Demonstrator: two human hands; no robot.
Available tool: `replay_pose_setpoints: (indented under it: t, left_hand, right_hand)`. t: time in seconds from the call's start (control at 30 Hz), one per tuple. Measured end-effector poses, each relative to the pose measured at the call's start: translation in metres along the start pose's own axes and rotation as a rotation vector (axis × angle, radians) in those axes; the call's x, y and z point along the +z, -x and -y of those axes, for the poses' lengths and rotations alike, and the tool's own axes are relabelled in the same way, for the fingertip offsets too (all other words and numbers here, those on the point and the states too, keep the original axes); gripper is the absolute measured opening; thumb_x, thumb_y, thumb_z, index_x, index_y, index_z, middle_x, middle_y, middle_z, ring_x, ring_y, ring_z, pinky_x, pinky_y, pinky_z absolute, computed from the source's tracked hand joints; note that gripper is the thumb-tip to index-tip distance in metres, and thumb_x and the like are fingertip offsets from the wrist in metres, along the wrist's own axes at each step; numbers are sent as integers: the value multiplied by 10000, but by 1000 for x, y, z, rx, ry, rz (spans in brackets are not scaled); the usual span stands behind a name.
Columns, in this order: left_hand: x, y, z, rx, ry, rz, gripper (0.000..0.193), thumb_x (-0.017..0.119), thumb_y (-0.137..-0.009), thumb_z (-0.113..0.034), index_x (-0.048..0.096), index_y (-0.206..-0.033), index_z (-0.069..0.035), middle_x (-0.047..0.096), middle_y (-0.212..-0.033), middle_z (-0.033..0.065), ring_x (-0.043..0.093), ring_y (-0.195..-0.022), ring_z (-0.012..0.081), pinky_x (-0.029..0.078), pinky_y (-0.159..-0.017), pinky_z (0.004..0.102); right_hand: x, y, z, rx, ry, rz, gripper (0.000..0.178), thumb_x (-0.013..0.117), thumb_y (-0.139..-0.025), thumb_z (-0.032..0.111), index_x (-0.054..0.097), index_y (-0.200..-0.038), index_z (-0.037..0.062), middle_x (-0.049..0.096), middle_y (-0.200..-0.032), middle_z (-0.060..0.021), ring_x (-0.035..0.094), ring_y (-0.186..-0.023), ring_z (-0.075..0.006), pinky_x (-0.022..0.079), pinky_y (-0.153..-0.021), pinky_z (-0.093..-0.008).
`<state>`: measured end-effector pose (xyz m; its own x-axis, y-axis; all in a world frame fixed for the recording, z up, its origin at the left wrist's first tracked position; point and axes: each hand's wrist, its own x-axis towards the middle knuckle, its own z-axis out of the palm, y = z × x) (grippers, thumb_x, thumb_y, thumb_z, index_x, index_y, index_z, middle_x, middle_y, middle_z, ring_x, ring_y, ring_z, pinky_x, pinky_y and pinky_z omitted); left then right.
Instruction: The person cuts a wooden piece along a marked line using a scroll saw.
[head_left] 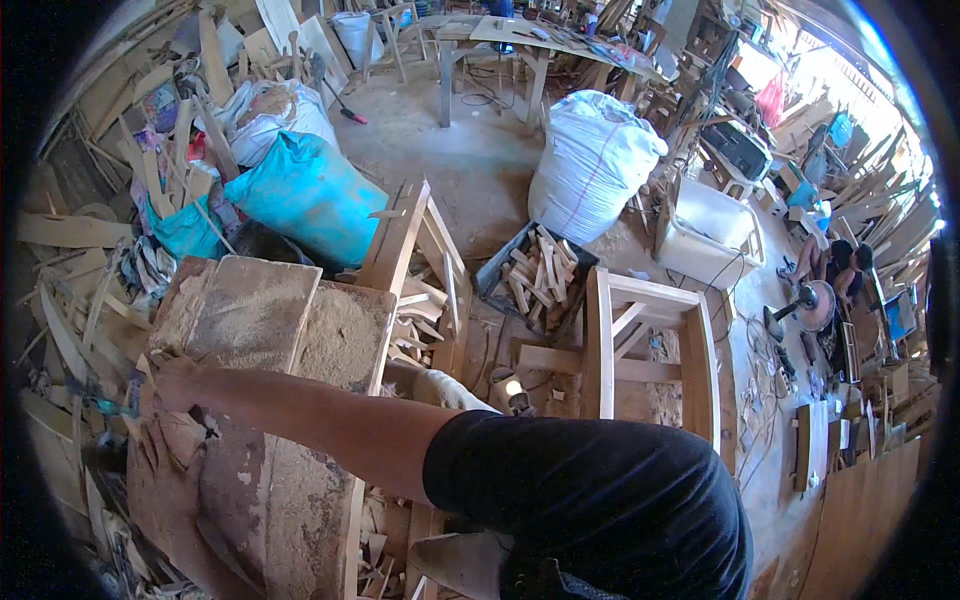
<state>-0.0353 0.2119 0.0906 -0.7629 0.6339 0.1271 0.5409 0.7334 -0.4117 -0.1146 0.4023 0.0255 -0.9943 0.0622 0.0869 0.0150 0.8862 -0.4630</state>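
My right arm, in a black short sleeve, stretches left across a dusty brown machine table (255, 310). At the table's left end, my right hand (180, 387) is closed, its fingers partly hidden. My left hand (168, 450) is just below it, closer to me, with the forearm rising from the lower edge. Its fingers bend over the same end of the table. Between and beyond the hands I cannot make out what they grip. A small teal part (112, 407) shows just left of them. Sawdust (340, 335) lies thick on the table top.
Right of the table stands a bare wooden frame (598, 345). Beyond are a dark crate of wood offcuts (540, 275), a large white sack (595, 165) and a teal sack (305, 195). Scrap wood (75, 230) crowds the left. A person (845, 265) sits far right near a fan (817, 305).
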Motion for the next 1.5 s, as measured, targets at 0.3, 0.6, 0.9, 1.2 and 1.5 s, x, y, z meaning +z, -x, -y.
replay_pose_setpoints:
  t: [0.3, 0.6, 0.9, 1.2, 1.5]
  left_hand:
    - [-29, 6, -7, -1, 337, 136, 1028, 749, -859, -531, 214, -1668, -191, 202, -1715, 175, 182, -1560, 448, 272, -1243, 553]
    - [15, 18, 49, -81, 233, 19, 1001, 699, -871, -618, 244, -1658, -199, 273, -1705, 111, 302, -1536, 400, 344, -1219, 515]
    - [41, 2, 41, -41, 208, -5, 972, 646, -899, -656, 241, -1659, -203, 259, -1710, 105, 264, -1555, 386, 313, -1236, 532]
    - [-37, 16, 11, -113, 266, 156, 858, 654, -900, -633, 465, -1544, -100, 438, -1594, 166, 371, -1483, 326, 331, -1208, 443]
    - [66, 0, 61, -59, 459, -57, 1090, 719, -778, -760, 306, -1638, -234, 243, -1689, 226, 231, -1537, 492, 290, -1244, 527]
  right_hand:
    - [30, -31, -22, -206, 280, -108, 408, 568, -936, 353, 713, -1225, 103, 603, -1373, -177, 599, -1250, -348, 475, -1074, -538]
    - [33, -24, 40, -182, -168, -191, 328, 578, -890, 284, 784, -1012, 60, 744, -1097, -192, 690, -1090, -336, 564, -919, -484]
    - [15, -8, 24, -195, 10, -161, 414, 540, -963, 397, 777, -1056, 69, 732, -1164, -181, 678, -1127, -358, 556, -957, -501]
    - [19, -3, -3, -134, -239, -52, 560, 574, -971, 510, 649, -1319, 78, 639, -1363, -168, 631, -1220, -367, 496, -1062, -519]
    - [47, -44, 1, -499, -292, -239, 571, 566, -1006, 583, 699, -1218, 69, 732, -1180, -187, 688, -1086, -357, 527, -972, -474]
